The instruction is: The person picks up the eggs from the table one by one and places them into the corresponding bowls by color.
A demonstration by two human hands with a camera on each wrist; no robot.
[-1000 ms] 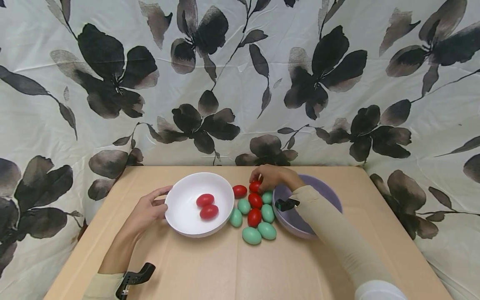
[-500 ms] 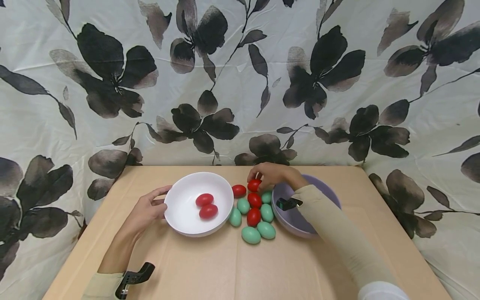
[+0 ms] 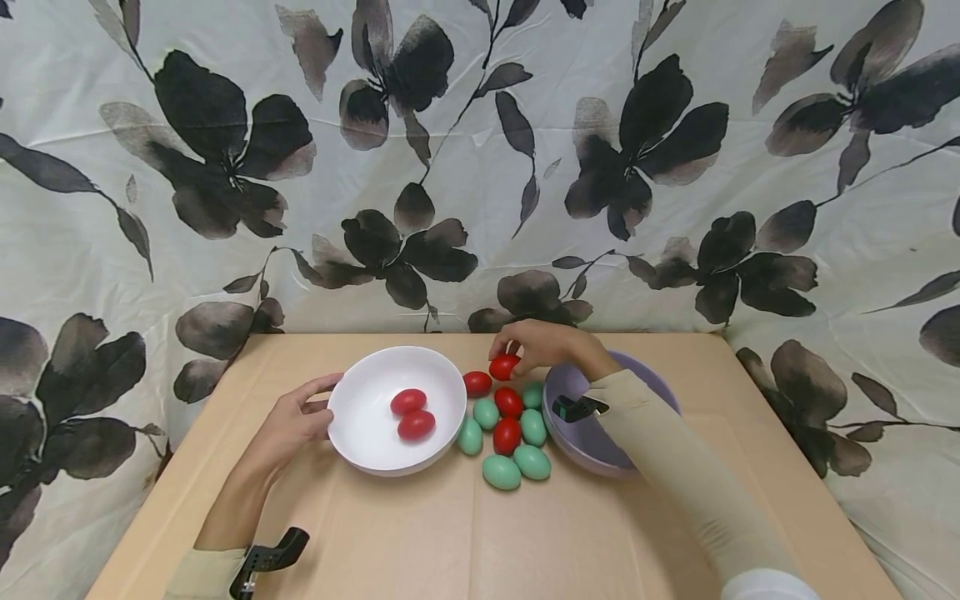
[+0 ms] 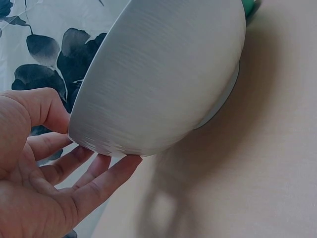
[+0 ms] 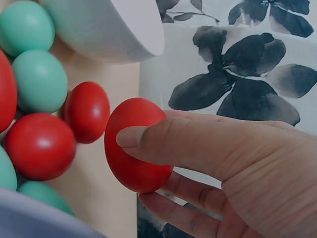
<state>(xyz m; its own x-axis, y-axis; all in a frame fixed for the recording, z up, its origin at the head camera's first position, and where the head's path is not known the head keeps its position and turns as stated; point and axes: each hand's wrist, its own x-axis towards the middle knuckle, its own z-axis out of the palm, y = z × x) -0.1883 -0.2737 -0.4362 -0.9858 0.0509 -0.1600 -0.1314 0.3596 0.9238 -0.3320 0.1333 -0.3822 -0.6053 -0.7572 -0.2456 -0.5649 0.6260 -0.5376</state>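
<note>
While a red egg (image 3: 504, 367) is gripped between thumb and fingers of the right hand (image 3: 549, 342) near the far edge of the table (image 3: 390, 533), the white bowl (image 3: 363, 421) is touched outside by the left hand's (image 3: 295, 425) loosely extended fingers; a purple bowl (image 3: 663, 385) is seen opposite.

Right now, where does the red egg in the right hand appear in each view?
Head: red egg slightly right of centre, below the middle.
Left wrist: not in it.
Right wrist: red egg slightly left, below the middle.
Shared landmark: white bowl, all three.
</note>
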